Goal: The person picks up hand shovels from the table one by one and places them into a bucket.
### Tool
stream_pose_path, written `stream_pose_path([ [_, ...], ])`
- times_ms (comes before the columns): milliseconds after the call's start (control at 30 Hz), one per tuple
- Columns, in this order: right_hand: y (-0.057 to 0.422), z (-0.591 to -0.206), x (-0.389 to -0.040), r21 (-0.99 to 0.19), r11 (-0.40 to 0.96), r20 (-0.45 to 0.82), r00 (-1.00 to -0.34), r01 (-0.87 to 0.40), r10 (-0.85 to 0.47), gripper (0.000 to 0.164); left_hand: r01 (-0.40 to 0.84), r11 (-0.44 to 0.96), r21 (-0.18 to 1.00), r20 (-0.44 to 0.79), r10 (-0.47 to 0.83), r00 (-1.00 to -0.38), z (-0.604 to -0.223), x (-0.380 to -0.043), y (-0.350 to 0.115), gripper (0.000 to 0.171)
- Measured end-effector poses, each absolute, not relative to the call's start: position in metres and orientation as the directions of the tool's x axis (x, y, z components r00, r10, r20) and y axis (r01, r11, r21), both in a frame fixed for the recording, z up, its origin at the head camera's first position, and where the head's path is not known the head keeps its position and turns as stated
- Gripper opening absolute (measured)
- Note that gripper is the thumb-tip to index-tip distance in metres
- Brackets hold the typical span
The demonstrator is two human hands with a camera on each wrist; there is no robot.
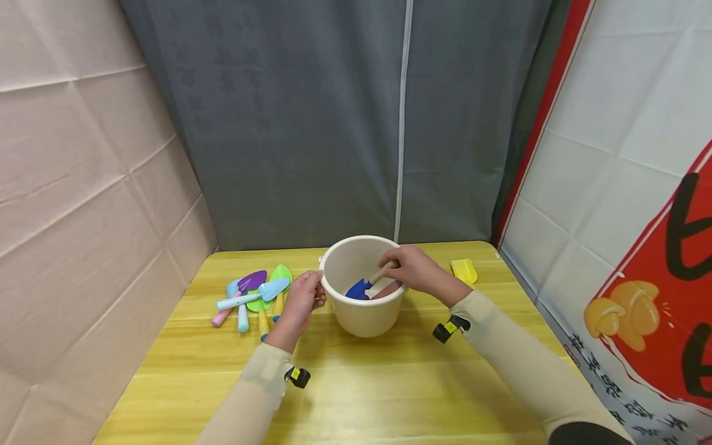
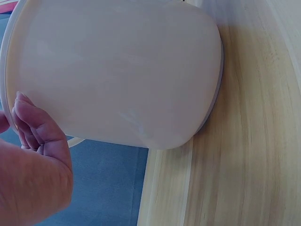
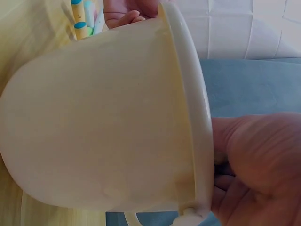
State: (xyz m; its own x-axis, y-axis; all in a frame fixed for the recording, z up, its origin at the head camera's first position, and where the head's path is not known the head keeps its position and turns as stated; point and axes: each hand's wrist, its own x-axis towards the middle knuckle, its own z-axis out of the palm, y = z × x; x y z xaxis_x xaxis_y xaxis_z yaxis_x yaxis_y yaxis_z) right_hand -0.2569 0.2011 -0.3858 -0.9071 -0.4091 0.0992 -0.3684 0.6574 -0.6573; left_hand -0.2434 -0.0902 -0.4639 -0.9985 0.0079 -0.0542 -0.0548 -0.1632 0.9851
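A white plastic bucket (image 1: 367, 318) stands upright on the table. My left hand (image 1: 300, 303) grips its rim on the left side, fingers curled at the edge, as the left wrist view also shows. Over the right side of the rim reaches my right hand (image 1: 414, 269), pinching the tan handle of a toy shovel with a blue blade (image 1: 358, 289). The blade is down inside the bucket. A pinkish item (image 1: 387, 289) lies in the bucket by the rim, partly hidden. In the right wrist view the bucket wall hides the shovel and the right fingertips.
Left of the bucket lies a pile of several toy shovels, among them a purple one (image 1: 253, 280), a light blue one (image 1: 274, 288) and a green one (image 1: 281, 272). A yellow scoop-like piece (image 1: 464, 271) lies at the back right. A grey curtain (image 1: 311, 123) hangs behind the table (image 1: 356, 395).
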Motion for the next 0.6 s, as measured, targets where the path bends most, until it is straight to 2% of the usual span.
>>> stream_pose_path([
  [600,0.188,-0.385,-0.269,-0.541,0.717,0.024,-0.86,-0.439,-0.509,0.014,-0.04,-0.188,0.981,-0.04,0.005,-0.999,-0.463,-0.244,-0.089,0.034],
])
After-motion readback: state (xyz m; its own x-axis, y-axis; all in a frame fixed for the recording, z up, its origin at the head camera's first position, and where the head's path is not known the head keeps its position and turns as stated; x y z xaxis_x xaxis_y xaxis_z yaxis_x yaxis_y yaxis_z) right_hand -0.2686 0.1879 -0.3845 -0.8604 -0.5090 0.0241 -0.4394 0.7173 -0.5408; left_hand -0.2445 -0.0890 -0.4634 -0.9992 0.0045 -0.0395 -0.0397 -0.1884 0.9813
